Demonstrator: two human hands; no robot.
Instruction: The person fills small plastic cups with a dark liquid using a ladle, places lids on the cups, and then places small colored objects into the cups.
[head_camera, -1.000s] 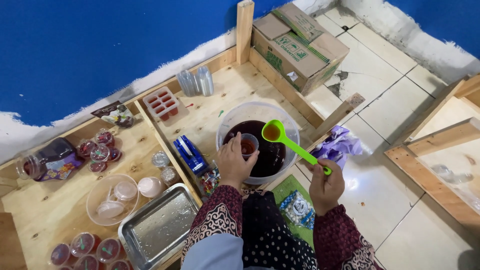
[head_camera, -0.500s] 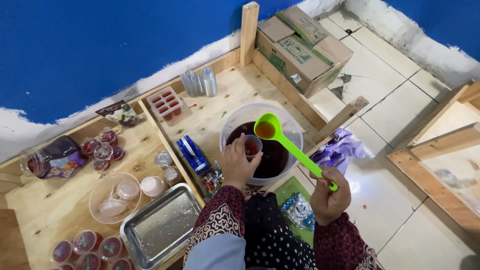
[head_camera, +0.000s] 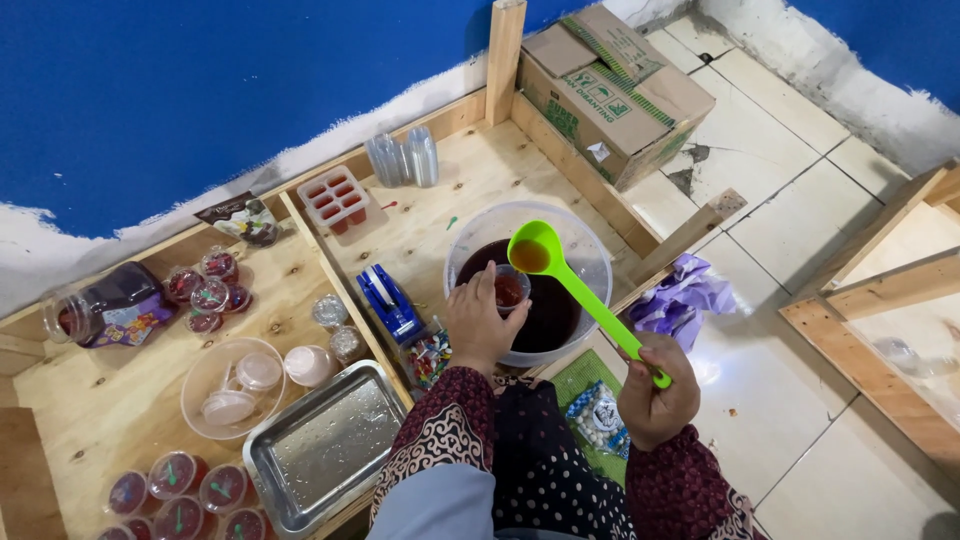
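Since a second ago, ladle bowl sits higher and closer over the small cup; handle angle steeper; right hand a little lower and nearer the body. Left hand and cup barely shifted.

Head view, only view.
- Left hand (head_camera: 478, 325) closed round a small clear cup (head_camera: 509, 289), holding it above the dark liquid in the big clear tub (head_camera: 590, 262). Cup already part full of red-brown liquid.
- Right hand (head_camera: 657, 390) clamped on the end of the green ladle (head_camera: 570, 286); ladle bowl just above and beside the cup rim, some amber liquid in it. Hands well apart.
- Wrist of right hand bent inward, forearm close to the body; left forearm reaches forward over the tub edge.
- Tub stands on the wooden worktop (head_camera: 470, 190), beside a blue tape dispenser (head_camera: 388, 299).
- Metal tray (head_camera: 325, 445) and filled lidded cups (head_camera: 178, 475) lie to the left.

Judgement on doing it well: keep the cup over the tub so drips fall back in; tip the ladle slowly by rolling the wrist; hold the cup level; stop short of the rim so a lid can seat.
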